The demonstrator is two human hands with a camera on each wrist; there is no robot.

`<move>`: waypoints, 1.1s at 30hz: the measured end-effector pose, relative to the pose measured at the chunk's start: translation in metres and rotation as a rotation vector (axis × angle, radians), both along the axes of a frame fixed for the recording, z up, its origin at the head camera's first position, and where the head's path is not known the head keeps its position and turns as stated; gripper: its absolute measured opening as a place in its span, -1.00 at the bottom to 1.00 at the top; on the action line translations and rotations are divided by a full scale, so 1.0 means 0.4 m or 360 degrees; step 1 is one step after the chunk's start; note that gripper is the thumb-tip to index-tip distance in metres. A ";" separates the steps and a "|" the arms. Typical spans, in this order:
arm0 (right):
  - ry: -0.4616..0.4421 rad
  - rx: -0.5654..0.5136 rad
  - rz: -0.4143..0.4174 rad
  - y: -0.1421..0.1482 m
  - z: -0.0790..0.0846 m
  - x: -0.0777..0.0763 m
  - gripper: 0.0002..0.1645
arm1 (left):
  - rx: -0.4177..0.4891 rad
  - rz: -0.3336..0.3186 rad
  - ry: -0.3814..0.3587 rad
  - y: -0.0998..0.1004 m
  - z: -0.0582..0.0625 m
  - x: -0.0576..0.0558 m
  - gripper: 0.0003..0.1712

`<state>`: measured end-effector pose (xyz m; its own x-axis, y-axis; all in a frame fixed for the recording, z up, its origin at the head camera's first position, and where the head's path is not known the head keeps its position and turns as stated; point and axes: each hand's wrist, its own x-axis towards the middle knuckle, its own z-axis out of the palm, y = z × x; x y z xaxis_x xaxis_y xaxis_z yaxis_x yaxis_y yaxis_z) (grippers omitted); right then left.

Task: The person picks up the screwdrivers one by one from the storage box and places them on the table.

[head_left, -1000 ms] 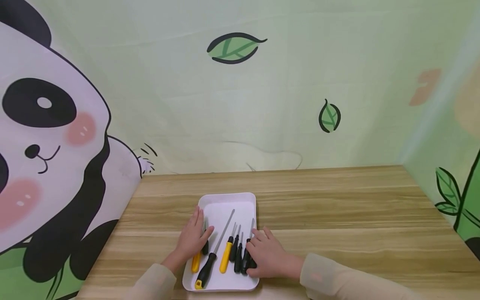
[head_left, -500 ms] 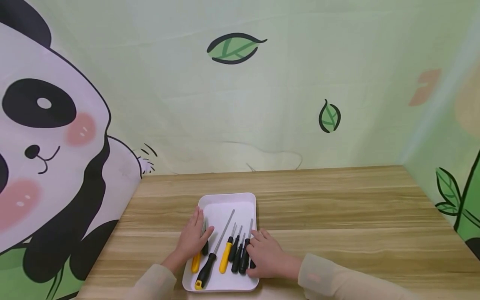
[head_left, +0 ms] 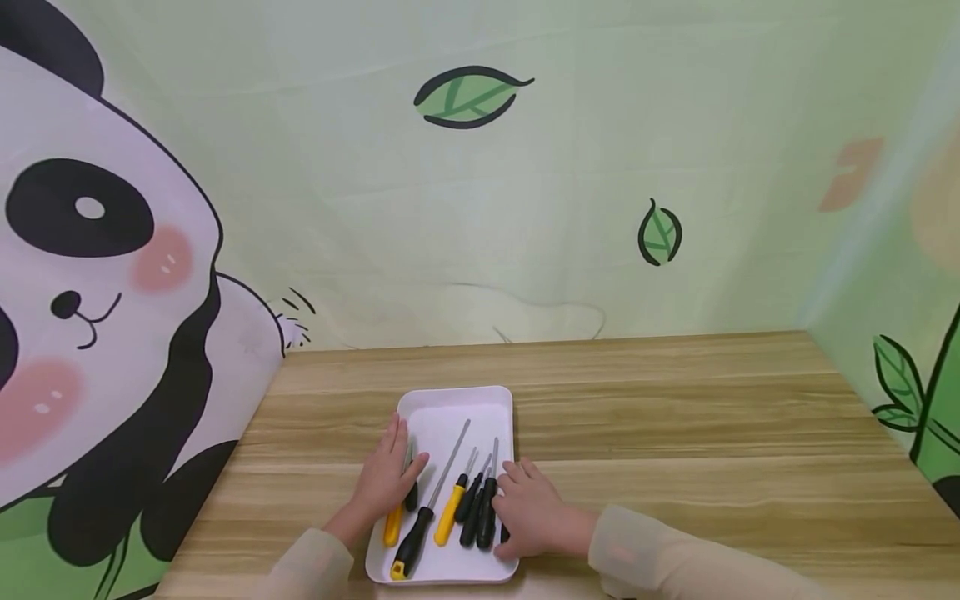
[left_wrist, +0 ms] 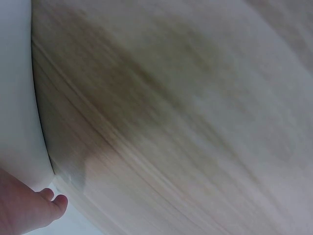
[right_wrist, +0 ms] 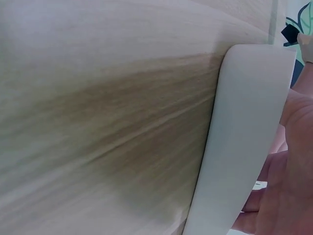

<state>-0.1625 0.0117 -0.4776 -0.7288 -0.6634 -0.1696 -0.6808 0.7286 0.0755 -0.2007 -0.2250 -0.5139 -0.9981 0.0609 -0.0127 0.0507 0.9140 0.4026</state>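
Observation:
A white tray [head_left: 450, 402] holds several screwdrivers. My left hand [head_left: 386, 475] lies over its left rim with the fingers extended, partly covering a yellow-handled screwdriver [head_left: 392, 527] and a black handle [head_left: 411, 497]. A long black screwdriver [head_left: 411, 546] with a yellow end slants beside them. Right of it lie a yellow screwdriver [head_left: 448, 515] and several black ones close together. My right hand [head_left: 534, 512] reaches over the right rim, fingers bent loosely inward, near the rightmost full black screwdriver [head_left: 487, 512]. Another black piece [head_left: 505, 532] shows partly under that hand.
The tray stands on a wood-grain table [head_left: 675, 417] near its front. Behind the table hangs a pale green backdrop [head_left: 525, 208] printed with a panda [head_left: 247, 333] and leaves. In the right wrist view the tray's outer wall [right_wrist: 244, 127] stands beside the hand.
The black screwdrivers on the right have slid left and bunched together beside the yellow one, whose handle end also shifted slightly left. My right hand stays nearly in place; the left hand has not moved.

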 end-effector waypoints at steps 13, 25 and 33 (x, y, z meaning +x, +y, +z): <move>0.0062 0.0122 0.0049 -0.023 -0.004 -0.008 -0.25 | 0.0035 -0.0039 0.0022 -0.006 0.000 -0.001 -0.13; 0.0032 0.0187 -0.0006 -0.044 0.017 0.002 -0.29 | 0.0048 -0.0032 0.0009 -0.005 0.000 -0.002 -0.14; 0.0055 0.0228 -0.0005 -0.047 0.014 0.004 -0.29 | 0.0049 -0.0038 0.0022 -0.005 -0.001 -0.001 -0.13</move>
<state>-0.1608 -0.0072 -0.4720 -0.7381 -0.6318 -0.2369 -0.6735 0.7110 0.2023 -0.2012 -0.2270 -0.5142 -0.9964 0.0847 0.0034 0.0779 0.8996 0.4297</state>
